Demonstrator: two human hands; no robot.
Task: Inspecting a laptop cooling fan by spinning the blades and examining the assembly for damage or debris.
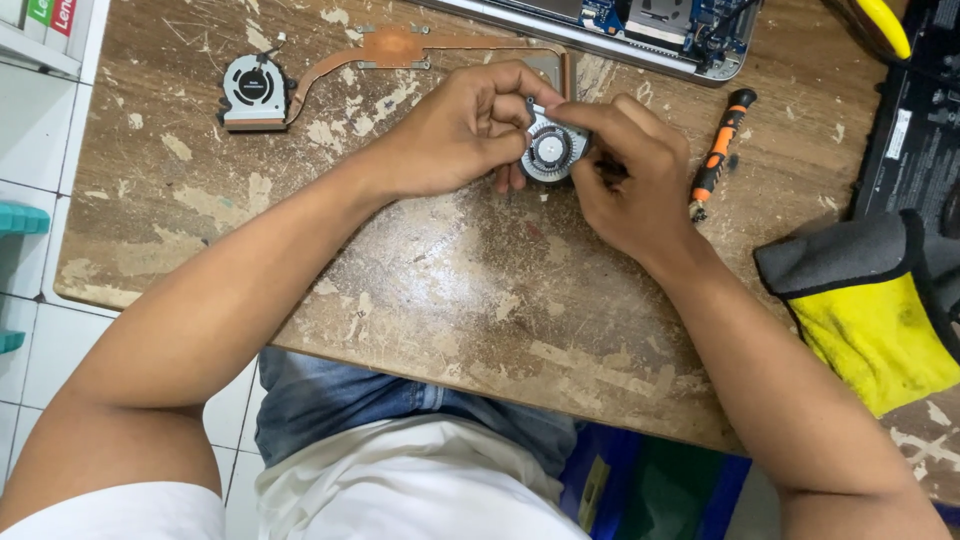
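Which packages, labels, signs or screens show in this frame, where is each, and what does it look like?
Boxes: top left corner, upright box edges in green, white and red, cut off by the frame.
Sticker: narrow white strip on the black battery pack at the right edge.
Fan label: round dark sticker on the hub of the left fan.
No screens or signs.

Left hand (465, 130) and right hand (630, 175) together grip a small round fan (550, 152) above the bench (450, 290), near its far edge. Second fan (254, 92) on a copper pipe (400, 48) lies far left. Orange screwdriver (722, 150) just right of the hands; yellow-grey glove (865, 310) at right edge.
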